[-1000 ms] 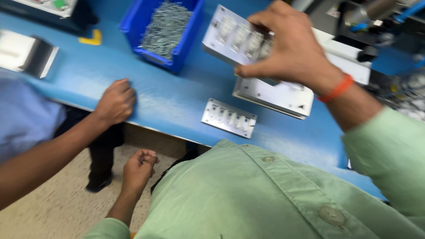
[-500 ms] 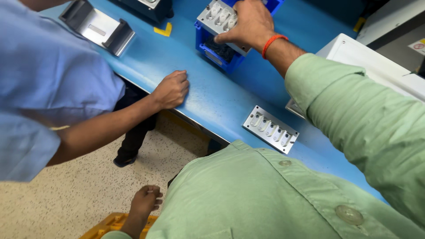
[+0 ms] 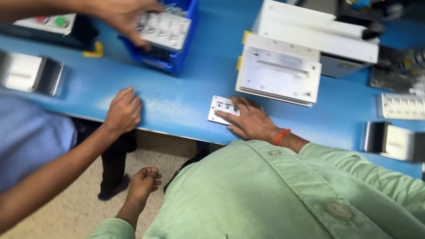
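- While half a second ago it held a plate over the blue bin (image 3: 177, 66), right hand (image 3: 252, 121) now presses flat on small white plate (image 3: 221, 108); pickup pending.
- Left hand (image 3: 144, 181) hangs loosely curled, empty.
- Co-worker's hand (image 3: 128, 15) now grips that plate.

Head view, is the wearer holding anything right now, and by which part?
Nothing is gripped. The right hand lies flat on a small white plate on the blue table, covering its right end. The left hand hangs empty below the table edge.
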